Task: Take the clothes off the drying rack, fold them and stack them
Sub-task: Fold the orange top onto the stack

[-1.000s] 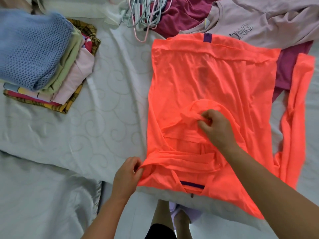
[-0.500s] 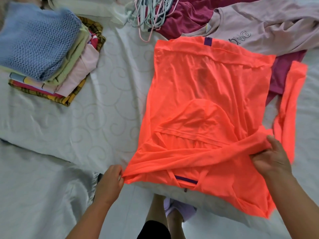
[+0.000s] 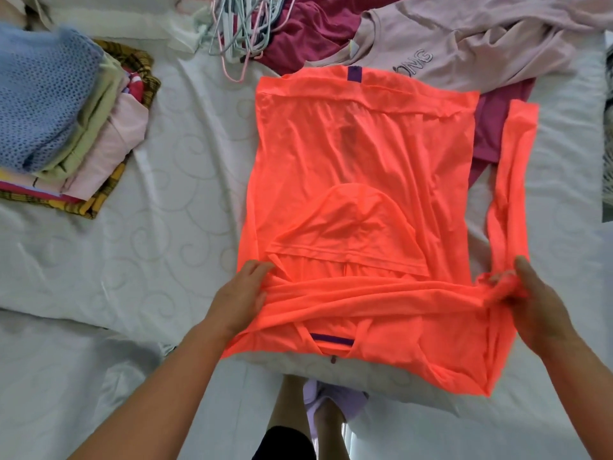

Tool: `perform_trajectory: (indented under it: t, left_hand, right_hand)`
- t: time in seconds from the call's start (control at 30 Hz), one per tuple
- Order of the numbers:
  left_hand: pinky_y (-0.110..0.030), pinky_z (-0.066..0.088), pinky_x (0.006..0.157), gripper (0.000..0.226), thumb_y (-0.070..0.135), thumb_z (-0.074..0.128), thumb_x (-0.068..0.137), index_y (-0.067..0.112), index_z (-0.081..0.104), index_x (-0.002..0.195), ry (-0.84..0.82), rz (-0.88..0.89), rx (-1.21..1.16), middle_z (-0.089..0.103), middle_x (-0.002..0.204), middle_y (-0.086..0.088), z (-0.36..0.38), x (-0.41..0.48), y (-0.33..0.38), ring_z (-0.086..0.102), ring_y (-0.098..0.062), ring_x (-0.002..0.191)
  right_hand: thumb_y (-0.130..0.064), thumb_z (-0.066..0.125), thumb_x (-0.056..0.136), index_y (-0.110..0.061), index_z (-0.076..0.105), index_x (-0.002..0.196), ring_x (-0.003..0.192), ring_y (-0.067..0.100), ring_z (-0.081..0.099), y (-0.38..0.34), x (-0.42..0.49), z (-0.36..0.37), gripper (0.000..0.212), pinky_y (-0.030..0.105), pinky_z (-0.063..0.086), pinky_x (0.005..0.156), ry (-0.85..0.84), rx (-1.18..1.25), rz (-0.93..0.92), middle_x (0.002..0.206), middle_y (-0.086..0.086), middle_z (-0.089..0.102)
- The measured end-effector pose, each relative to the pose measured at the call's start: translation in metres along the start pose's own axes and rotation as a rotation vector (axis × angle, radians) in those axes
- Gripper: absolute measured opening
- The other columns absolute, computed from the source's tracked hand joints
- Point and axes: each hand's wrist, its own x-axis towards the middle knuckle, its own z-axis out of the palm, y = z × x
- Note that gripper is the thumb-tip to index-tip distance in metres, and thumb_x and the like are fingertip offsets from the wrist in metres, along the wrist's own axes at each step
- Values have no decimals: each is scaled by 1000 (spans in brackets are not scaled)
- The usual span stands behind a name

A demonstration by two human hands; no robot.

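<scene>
Your left hand [image 3: 239,300], at lower centre of the frame, has its fingers closed on the left edge of the orange hooded top [image 3: 358,154], gripping the end of a rumpled band of fabric [image 3: 371,295] that runs across the garment. Your right hand [image 3: 539,315], at lower right, has the other end of that band bunched between curled fingers and thumb, right where the top's long sleeve [image 3: 515,180] comes down to meet it. The band is stretched between your two hands, crossing the top just below its hood [image 3: 355,224].

The top lies spread on the white quilted bed cover [image 3: 179,180], right of centre. Its hem is toward the top of the frame, and its neck end, with a dark purple strip, hangs over the near edge of the bed. The hood lies flat on the body of the garment. The long sleeve runs up the right side, apart from the body, with the bed cover and a magenta garment [image 3: 494,124] showing in the gap.

Past the hem, at upper right, a pale mauve shirt [image 3: 471,44] with printed lettering lies crumpled, partly over the magenta garment. A heap of pastel hangers [image 3: 238,28] sits at top centre. At upper left, well apart from the top, is the stack of folded clothes [image 3: 109,141], with a blue knit [image 3: 43,101] uppermost and a yellow plaid piece at the bottom. At bottom centre, below the bed edge, your foot shows in a lilac slipper [image 3: 331,398].
</scene>
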Motion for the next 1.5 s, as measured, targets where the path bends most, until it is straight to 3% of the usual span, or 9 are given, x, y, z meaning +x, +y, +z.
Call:
perform_trajectory:
  t: [0.13, 0.3, 0.53, 0.7, 0.9, 1.1, 1.27, 1.37, 1.5]
  left_hand:
    - [-36, 52, 67, 52, 9, 68, 76, 27, 36, 113, 216, 66, -87, 36, 113, 5, 6, -15, 0, 59, -26, 88]
    - [-26, 41, 69, 24, 43, 54, 74, 26, 48, 90, 121, 223, 11, 46, 92, 4, 29, -45, -11, 51, -16, 79]
    - [-26, 37, 64, 28, 50, 46, 88, 25, 51, 76, 16, 363, 73, 56, 77, 4, 26, -41, -12, 53, -15, 69]
    - [-33, 48, 67, 16, 29, 41, 86, 27, 48, 100, 168, 191, 17, 60, 100, -3, 0, -4, 5, 57, -17, 86]
    - [-37, 43, 71, 8, 17, 58, 88, 16, 59, 96, -60, 15, 146, 56, 98, -8, -19, 16, 3, 58, -28, 89]
    - [-31, 37, 66, 8, 9, 58, 87, 15, 53, 86, 80, -142, -55, 55, 80, -3, -30, 18, -15, 54, -28, 74]
    - [-37, 42, 70, 28, 9, 62, 85, 3, 54, 111, 274, -163, -83, 53, 106, -13, -19, 18, -1, 55, -28, 81]
    - [-36, 44, 70, 23, 22, 52, 85, 13, 53, 106, 337, 53, -2, 52, 100, -13, -5, -1, 4, 53, -26, 85]
    - [-38, 38, 79, 29, 29, 43, 79, 22, 49, 107, 302, 270, 266, 48, 113, -5, 20, -28, -6, 46, -25, 98]
  right_hand:
    - [-73, 65, 59, -19, 62, 72, 60, 3, 57, 13, 6, -20, 56, 23, 44, 62, 293, -326, -103, 64, -7, 66]
    - [-54, 69, 62, 7, 53, 105, 109, 40, 51, 32, -9, -21, 76, 48, 42, 91, 547, -708, -110, 113, 31, 53]
    - [-20, 68, 82, -8, 63, 79, 91, 37, 60, 50, -15, -32, 14, 29, 42, 65, 319, -662, 25, 82, 14, 61]
    - [-20, 71, 81, 6, 64, 98, 81, 24, 54, 52, -5, -32, 31, 29, 41, 68, 423, -586, -4, 87, 16, 62]
    - [0, 64, 82, -16, 64, 85, 61, -9, 58, 36, -12, -35, 17, -1, 41, 58, 377, -446, -169, 64, -13, 66]
    - [0, 61, 82, -31, 64, 76, 69, -10, 59, 5, -6, -45, 32, 6, 46, 72, 351, -369, -324, 68, -27, 66]
    - [-19, 66, 78, -34, 63, 92, 70, -5, 55, 13, 16, -36, 21, 18, 44, 75, 383, -519, -283, 89, -15, 66]
    - [-30, 65, 80, -2, 60, 108, 74, 9, 54, 23, 23, -36, 40, 34, 45, 82, 435, -556, -277, 101, 12, 60]
    - [-36, 70, 80, -3, 55, 113, 93, 19, 52, 30, 20, -31, 49, 36, 41, 85, 394, -568, -239, 100, 8, 55]
